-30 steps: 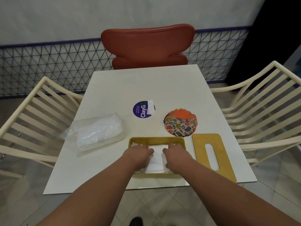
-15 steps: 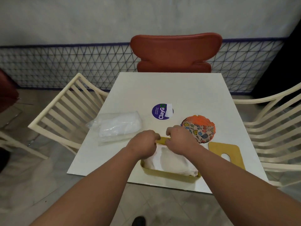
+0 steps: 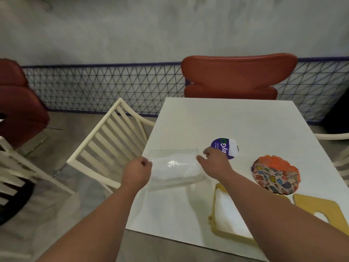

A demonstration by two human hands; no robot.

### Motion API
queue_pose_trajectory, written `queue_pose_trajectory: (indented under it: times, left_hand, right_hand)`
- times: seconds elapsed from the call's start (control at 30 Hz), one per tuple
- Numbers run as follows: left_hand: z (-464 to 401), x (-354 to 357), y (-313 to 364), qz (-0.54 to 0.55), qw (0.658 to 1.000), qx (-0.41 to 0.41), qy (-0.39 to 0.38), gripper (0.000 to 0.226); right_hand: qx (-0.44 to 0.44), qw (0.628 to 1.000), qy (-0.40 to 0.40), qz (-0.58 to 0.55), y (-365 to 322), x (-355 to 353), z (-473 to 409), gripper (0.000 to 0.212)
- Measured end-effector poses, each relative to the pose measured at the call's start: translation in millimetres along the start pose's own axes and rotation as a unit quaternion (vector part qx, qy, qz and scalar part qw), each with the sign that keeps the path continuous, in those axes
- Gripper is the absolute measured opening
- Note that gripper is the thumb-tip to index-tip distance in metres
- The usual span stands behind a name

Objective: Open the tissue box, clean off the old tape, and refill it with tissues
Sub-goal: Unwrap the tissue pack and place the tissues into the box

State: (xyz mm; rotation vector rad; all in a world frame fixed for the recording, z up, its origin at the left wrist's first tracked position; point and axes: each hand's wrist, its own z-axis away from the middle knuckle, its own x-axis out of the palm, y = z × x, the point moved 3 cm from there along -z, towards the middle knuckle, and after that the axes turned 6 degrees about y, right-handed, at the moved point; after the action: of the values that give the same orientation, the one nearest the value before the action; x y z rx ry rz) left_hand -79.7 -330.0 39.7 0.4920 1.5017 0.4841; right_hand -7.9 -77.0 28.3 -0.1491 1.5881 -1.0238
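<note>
Both my hands have left the half-filled tissue box (image 3: 229,214) for the tissue packet (image 3: 174,170), left hand (image 3: 137,172) pinching its end, right hand (image 3: 214,162) half-open at the other, so more refilling looks likely.

You have a smooth white worktop (image 3: 236,120) with a faint sheen. On its left part lies a clear, glossy plastic bag (image 3: 175,167) of soft white tissues. Right of the bag, the tissue box (image 3: 215,220) and its slotted lid (image 3: 311,205) look like matt mustard-yellow plastic. Behind the worktop, the red chair (image 3: 238,72) looks smooth, the fence (image 3: 103,87) thin wire mesh.
</note>
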Motion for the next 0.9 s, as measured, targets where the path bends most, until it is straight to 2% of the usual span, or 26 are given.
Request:
queue_pose_trajectory:
  times: [0.2,0.33,0.47,0.57,0.63,0.73,0.9]
  left_hand:
    - [-38,20,-71,0.039,0.994,-0.095,-0.047,0.014]
    - [-48,44,-88,0.133,0.972,-0.167,-0.100,0.012]
    - [-54,62,-100,0.215,0.938,-0.236,-0.132,0.022]
    - [-57,74,-101,0.289,0.914,-0.251,-0.133,0.019]
    - [-60,82,-97,0.315,0.904,-0.242,-0.156,0.033]
    - [-67,91,-94,0.288,0.911,-0.217,-0.202,0.065]
    - [-74,105,-93,0.272,0.906,-0.223,-0.234,0.066]
  right_hand:
    - [0.087,0.996,0.005,0.022,4,35,-20,0.053]
    - [0.162,0.987,-0.004,-0.007,8,48,-25,0.057]
    - [0.192,0.981,-0.007,-0.013,12,59,-29,0.057]
    - [0.206,0.978,-0.008,-0.019,14,63,-30,0.054]
    - [0.210,0.977,-0.009,-0.019,15,66,-30,0.048]
    - [0.221,0.975,-0.009,-0.036,13,69,-28,0.040]
    - [0.252,0.964,-0.031,-0.078,17,77,-27,0.040]
